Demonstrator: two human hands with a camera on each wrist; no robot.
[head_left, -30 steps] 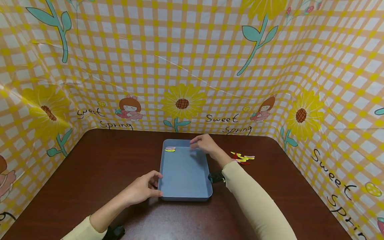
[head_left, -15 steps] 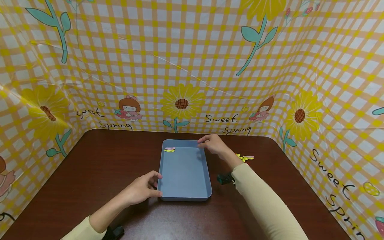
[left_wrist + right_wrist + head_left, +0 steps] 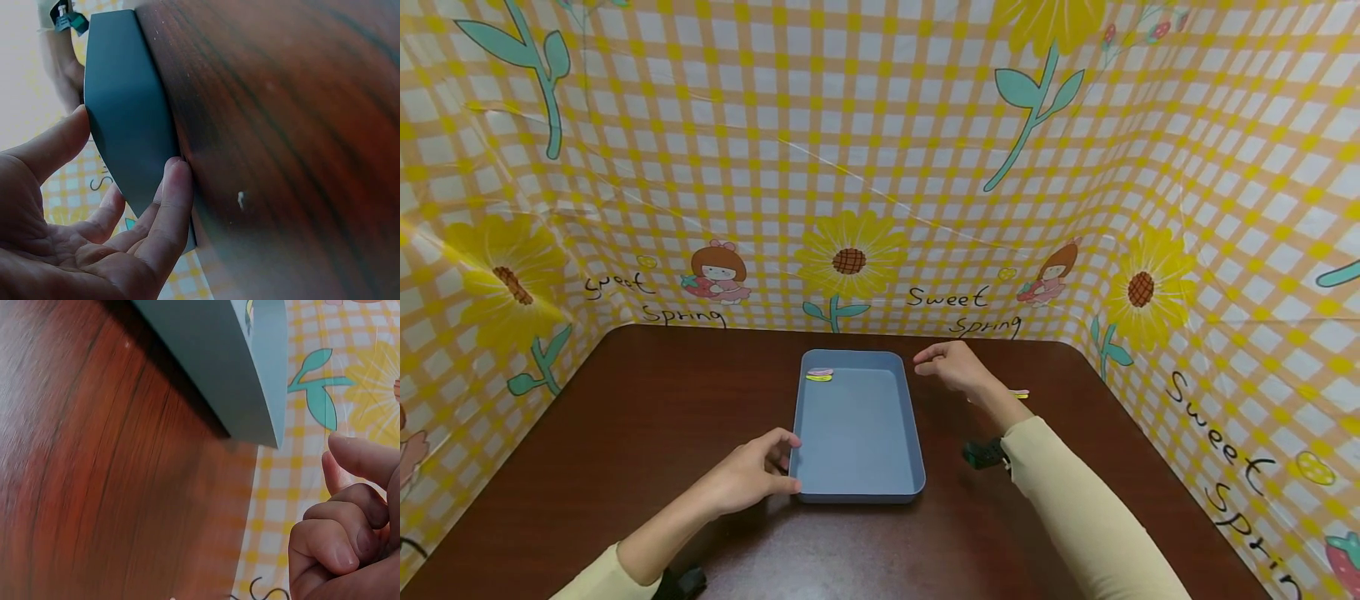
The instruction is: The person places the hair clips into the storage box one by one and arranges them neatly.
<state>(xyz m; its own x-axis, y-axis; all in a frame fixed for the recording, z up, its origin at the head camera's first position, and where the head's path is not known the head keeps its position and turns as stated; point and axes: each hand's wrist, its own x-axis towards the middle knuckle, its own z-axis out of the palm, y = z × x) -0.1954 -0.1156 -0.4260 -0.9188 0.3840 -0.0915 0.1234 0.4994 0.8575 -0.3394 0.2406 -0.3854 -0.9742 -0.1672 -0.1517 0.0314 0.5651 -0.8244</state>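
Clips (image 3: 819,378) inside tray (image 3: 859,437), far-left corner; likely light, stiff, slippery, pinch mid-length. Left hand (image 3: 752,473) touches tray's left side, fingers relaxed. Right hand (image 3: 957,367) loosely curled, apparently empty, just right of tray.

Clips (image 3: 1020,394) partly hidden behind right forearm (image 3: 1000,405) — head view, left sleeve (image 3: 606,579) cut off below

I see a dark brown table (image 3: 685,383), shiny at the front. Behind it and on both sides hangs a yellow checked cloth (image 3: 880,108) with big sunflowers (image 3: 849,261), cartoon kids (image 3: 719,270) hugging strawberries (image 3: 697,287), and black words (image 3: 948,297) saying "Sweet Spring".
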